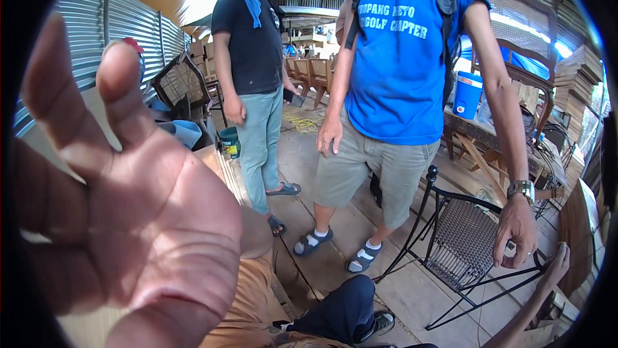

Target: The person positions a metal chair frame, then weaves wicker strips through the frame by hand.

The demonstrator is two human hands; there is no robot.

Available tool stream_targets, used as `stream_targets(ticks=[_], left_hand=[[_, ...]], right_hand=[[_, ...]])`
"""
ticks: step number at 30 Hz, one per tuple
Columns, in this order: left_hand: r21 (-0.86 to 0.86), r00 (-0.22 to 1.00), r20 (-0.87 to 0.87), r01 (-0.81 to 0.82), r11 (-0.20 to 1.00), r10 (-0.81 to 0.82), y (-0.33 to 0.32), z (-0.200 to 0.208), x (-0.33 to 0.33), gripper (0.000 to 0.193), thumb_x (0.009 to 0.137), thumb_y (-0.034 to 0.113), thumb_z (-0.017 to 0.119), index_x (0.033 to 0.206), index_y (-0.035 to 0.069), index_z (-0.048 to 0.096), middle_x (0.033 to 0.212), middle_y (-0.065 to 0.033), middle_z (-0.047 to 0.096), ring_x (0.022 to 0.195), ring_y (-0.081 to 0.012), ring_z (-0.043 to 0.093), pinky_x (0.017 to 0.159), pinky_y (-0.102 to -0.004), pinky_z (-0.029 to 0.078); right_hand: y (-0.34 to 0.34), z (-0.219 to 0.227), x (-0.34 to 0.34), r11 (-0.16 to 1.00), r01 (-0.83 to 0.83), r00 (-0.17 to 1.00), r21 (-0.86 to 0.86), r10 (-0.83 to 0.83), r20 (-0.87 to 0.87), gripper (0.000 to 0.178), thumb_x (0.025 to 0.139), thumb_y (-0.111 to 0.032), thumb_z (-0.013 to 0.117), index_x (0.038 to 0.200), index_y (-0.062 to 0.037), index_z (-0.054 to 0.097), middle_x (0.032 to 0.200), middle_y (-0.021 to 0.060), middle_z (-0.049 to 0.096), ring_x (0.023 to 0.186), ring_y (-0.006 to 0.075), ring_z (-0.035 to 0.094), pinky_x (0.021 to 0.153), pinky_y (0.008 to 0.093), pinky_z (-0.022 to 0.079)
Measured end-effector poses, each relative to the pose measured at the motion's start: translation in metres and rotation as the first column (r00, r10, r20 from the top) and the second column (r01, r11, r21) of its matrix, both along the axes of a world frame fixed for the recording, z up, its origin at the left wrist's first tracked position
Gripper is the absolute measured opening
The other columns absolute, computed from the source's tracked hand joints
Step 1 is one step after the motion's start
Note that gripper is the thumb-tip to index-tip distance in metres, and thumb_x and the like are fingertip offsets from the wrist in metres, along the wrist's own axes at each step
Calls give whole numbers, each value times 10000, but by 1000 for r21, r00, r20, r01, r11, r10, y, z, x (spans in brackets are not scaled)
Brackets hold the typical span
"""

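My left hand (170,219) is raised very close in front of me and fills the left side. Its palm faces me, the fingers are spread, and nothing is in it. Far to the right, my right hand (557,267) points upward beside the black metal frame of a woven chair (462,238). Its fingers look small and edge-on, so their grip is unclear. The chair lies tilted on the floor. A person in a blue shirt (399,58) stands before me, one hand (517,235) with a wristwatch lowered over the chair.
Another person in a black shirt (248,39) stands further left. A blue water jug (468,95) sits on a wooden workbench (460,126) at right, near a carved chair back (518,26). Stacked wood (578,84) stands behind. Yellow cord (302,123) lies on the floor.
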State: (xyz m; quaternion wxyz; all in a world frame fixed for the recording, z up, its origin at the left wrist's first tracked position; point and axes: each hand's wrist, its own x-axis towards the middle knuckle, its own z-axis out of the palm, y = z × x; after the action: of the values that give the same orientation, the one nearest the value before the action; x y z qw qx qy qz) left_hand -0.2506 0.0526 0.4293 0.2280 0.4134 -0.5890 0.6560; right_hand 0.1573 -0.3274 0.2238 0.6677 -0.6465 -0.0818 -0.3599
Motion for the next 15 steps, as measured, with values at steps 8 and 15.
stream_targets(ticks=[8,15], left_hand=[[-98,827,101,-545,833,553,1,-2,-1,540,879,493,345,1309,168,357,1365,-85,323,1248,-418,251,965,-542,227],[-107,623,98,-769,630,776,-1,-12,-4,492,918,448,266,1319,173,343,1391,-63,292,1247,-394,268,977,-517,238]], right_hand=[[11,5,-22,1000,-5,1000,-21,5,16,235,907,-259,455,819,-59,540,539,-56,344,424,17,297,374,192,221],[2,1,-20,999,-31,999,-13,31,12,223,909,-242,454,795,-65,528,523,-63,331,419,9,290,369,186,217]])
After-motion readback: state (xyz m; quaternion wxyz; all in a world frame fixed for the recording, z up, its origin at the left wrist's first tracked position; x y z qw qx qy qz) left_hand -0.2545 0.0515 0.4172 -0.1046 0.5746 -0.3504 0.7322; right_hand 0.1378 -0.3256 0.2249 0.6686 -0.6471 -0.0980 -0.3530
